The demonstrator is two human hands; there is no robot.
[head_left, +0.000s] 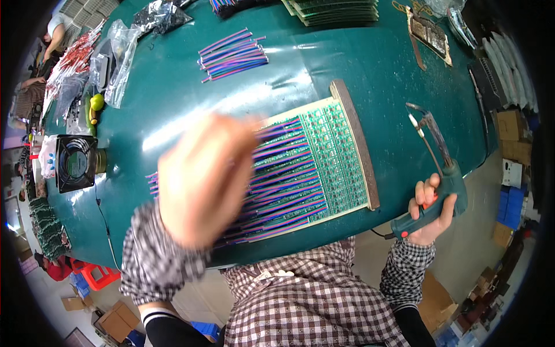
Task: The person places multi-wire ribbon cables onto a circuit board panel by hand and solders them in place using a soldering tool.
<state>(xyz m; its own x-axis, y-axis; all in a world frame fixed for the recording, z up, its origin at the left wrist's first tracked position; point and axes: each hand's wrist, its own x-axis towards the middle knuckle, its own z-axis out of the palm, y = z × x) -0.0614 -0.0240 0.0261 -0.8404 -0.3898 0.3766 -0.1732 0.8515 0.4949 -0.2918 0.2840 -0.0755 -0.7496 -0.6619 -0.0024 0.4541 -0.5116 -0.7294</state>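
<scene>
My right hand (430, 211) is wrapped round the handle of a green trigger-type soldering gun (457, 188), a finger at its red trigger. The gun's metal tip and thin feed tube point up and away, over the table right of the board panel. My left hand (205, 179), blurred by motion, is above the left part of the panel; its fingers are too smeared to read. Under it lies a panel of green circuit boards (335, 156) in a frame with a brown bar (355, 144) at its right. Rows of blue, pink and dark wires (283, 191) run across the panel.
A bundle of similar wires (234, 55) lies farther back on the green table (173, 87). Stacked circuit boards (332, 11) stand at the far edge. A black fan (77, 163) with a cable is at left, near plastic bags (121, 63). A soldering-residue tray (429, 36) sits far right.
</scene>
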